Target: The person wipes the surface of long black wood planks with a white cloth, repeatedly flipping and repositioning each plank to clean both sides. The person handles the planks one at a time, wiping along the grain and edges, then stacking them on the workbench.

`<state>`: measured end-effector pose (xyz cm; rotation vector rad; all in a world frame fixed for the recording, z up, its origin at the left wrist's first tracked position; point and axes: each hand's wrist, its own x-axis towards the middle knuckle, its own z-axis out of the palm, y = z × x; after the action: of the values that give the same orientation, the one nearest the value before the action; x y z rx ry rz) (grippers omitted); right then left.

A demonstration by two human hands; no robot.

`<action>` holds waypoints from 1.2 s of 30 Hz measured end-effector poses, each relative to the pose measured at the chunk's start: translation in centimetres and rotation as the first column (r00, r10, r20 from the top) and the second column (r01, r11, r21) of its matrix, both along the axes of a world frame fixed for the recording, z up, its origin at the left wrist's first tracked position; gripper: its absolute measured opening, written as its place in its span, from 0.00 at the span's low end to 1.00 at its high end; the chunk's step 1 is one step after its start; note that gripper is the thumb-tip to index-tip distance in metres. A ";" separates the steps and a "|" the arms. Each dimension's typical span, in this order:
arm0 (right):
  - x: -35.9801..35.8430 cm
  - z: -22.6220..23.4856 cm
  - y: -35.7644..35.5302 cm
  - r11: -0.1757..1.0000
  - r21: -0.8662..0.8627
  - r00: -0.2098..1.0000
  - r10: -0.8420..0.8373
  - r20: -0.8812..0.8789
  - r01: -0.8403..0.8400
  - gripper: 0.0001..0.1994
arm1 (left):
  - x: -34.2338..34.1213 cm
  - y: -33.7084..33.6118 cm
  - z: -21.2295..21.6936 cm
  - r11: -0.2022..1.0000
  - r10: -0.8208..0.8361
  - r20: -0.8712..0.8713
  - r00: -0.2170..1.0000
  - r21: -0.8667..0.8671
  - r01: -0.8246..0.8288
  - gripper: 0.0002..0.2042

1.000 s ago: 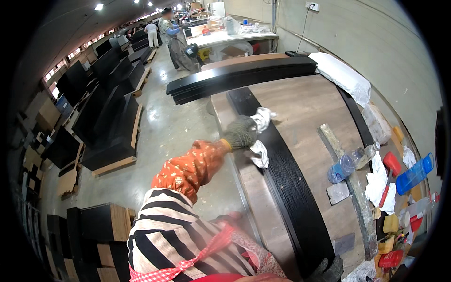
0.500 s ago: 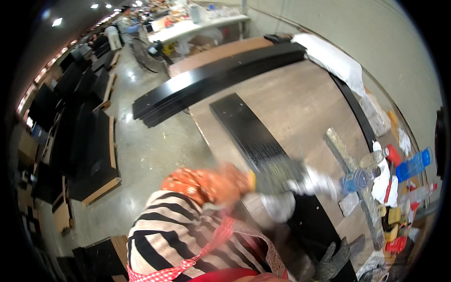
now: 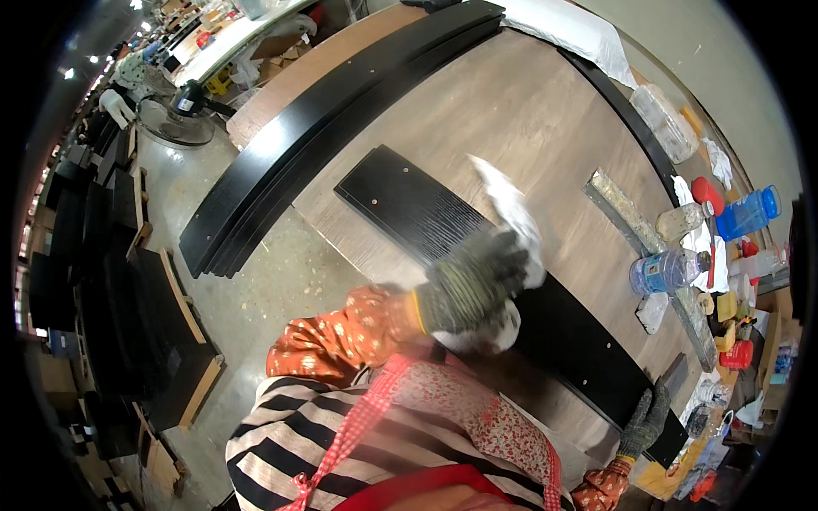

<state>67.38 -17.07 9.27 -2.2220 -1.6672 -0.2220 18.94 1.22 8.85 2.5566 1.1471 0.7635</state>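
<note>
A long black wooden board (image 3: 588,341) with small holes lies slantwise across the table. My left hand (image 3: 473,285), in a dark grey knitted glove with a yellow cuff, is over the middle of the board, closed on a white cloth (image 3: 511,204). Part of the cloth sticks out beyond the fingers, and another part bunches beneath the hand. My right hand (image 3: 649,422), also gloved in grey, rests at the board's near right end with its fingers stretched out on the surface. A small dark grey block (image 3: 675,375) sits beside that hand.
Several black boards (image 3: 281,153) are stacked at the table's far left edge. A stone-like bar (image 3: 630,209), a plastic bottle (image 3: 665,272) and a blue jug (image 3: 748,213) stand or lie to the right. A fan (image 3: 175,119) is on the floor, near stacked black panels (image 3: 128,332).
My view has shifted, showing more of the near right side. The cloth's loose part has swung from pointing right to pointing away from me. My right hand's spread fingers have come closer together.
</note>
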 end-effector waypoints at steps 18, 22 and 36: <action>-2.8 1.6 -0.2 0.961 0.274 0.976 0.092 -0.196 -0.036 0.22 | 19.8 -4.4 1.0 0.946 -0.150 -0.110 0.983 0.274 0.175 0.26; -8.8 1.6 2.4 0.827 0.447 0.878 0.450 -0.162 -0.342 0.26 | 26.8 -6.6 4.0 0.415 0.149 0.748 0.647 -0.641 0.645 0.29; 20.6 1.9 -13.0 0.832 0.214 0.859 -0.487 -0.158 0.511 0.22 | 26.7 -7.3 5.1 0.878 -0.451 -0.329 0.830 0.003 0.479 0.50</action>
<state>88.01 -30.06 11.18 -2.3813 -0.9134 -0.4213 45.62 -6.13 13.94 2.9314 0.5100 0.2888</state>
